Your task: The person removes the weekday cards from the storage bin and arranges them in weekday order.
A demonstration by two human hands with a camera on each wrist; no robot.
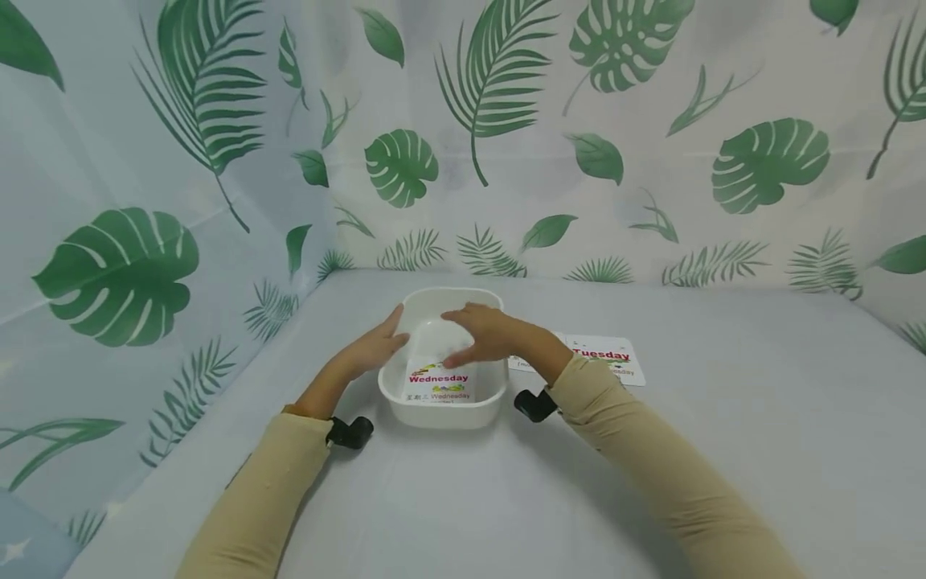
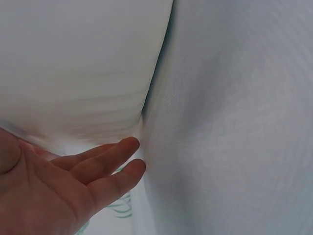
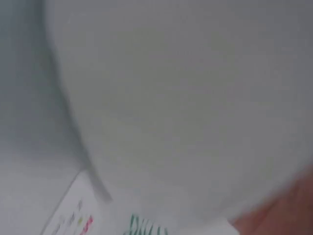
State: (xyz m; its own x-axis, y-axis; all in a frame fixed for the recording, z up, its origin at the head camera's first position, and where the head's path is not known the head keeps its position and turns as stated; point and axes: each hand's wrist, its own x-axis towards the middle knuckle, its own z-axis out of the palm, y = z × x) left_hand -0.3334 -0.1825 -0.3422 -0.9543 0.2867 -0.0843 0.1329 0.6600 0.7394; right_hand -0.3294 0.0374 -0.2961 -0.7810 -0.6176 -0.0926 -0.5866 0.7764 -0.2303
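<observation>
A white plastic basin (image 1: 444, 416) stands on the table, with a card (image 1: 439, 386) printed "Wednesday" inside it. At the basin's left rim is my left hand (image 1: 372, 351), thumb toward the inside; in the left wrist view its fingers (image 2: 115, 188) extend fairly straight beside the outer wall. My right hand (image 1: 486, 331) reaches in over the right side of the basin, thumb and fingers spread apart above the card. It overlaps the card's upper part in the head view. The basin's pale wall (image 3: 181, 107) fills most of the right wrist view.
Right of the basin lies a card (image 1: 608, 354) reading "Tuesday", partly behind my right forearm. Another card (image 1: 522, 364) shows between it and the basin, mostly hidden. A leaf-printed curtain (image 1: 506, 161) closes off the back and left of the pale table (image 1: 448, 498).
</observation>
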